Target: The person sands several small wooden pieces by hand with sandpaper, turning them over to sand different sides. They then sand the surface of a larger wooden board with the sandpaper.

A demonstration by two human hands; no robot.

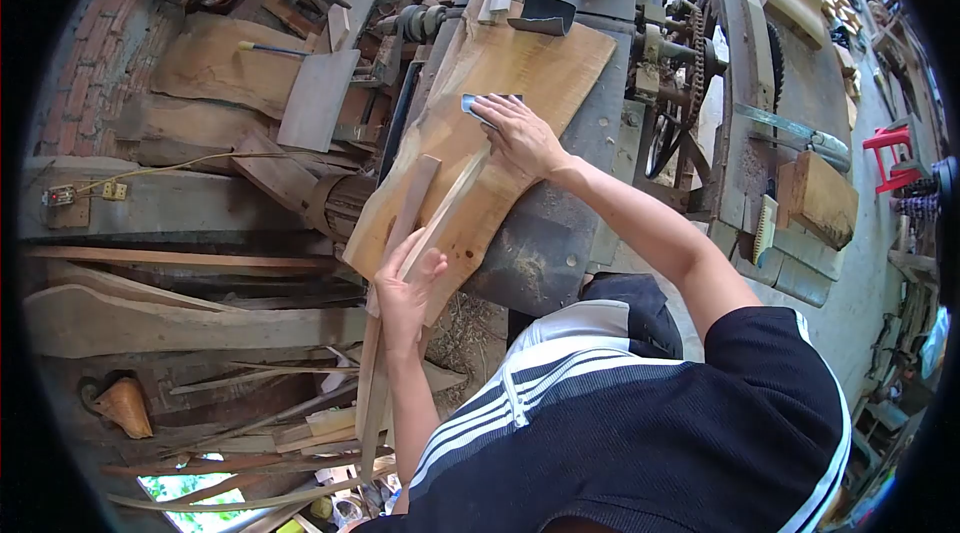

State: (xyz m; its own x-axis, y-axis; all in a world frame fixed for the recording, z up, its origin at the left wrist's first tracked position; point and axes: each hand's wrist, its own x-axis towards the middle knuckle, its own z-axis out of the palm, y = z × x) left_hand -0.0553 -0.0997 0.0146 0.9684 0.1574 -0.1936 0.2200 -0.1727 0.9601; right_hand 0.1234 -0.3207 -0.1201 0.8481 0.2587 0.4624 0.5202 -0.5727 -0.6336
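My left hand [402, 291] is closed around the near part of a narrow, pale wooden strip [452, 195], thumb raised along its side. The strip slants up and right across a wide wooden slab [545, 83] with a wavy edge. At its far end my right hand [520, 136] presses a small folded piece of sandpaper [470, 105], dark with a bluish-white face, fingers stretched over it. The palm hides where paper and strip meet. Left of the strip lies a second, browner wooden strip [412, 198]. A curled black sheet [545, 15] rests farther up the slab.
The slab lies on a dark metal machine table [535, 258]. Rusty chain and gears [697, 58] stand to the right, beside a bench with a wooden block [822, 198] and a brush [765, 230]. Boards and offcuts [190, 323] crowd the left. A red stool [888, 155] stands far right.
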